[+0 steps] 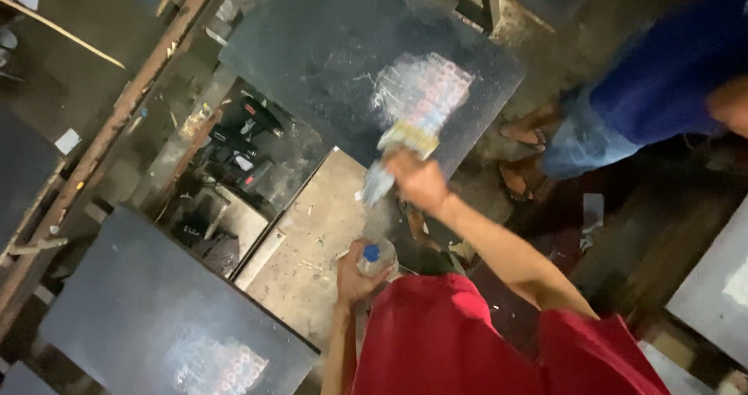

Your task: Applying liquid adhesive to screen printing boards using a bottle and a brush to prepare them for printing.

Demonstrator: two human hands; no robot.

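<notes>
Pretty dim and grainy overall, corners sinking into shadow, a pale glare patch on the dark board (374, 60), and motion blur smearing the right hand (417, 178).

Looking down, we see our left hand (354, 274) gripping a clear plastic bottle (377, 261) with a blue cap (372, 252) against our red shirt (467, 340). Our right hand (417, 178) holds a pale cloth (379, 181) at the near edge of a dark printing board (312, 44). Another person's sandalled feet (523, 155) stand just beyond the board's right corner.
</notes>
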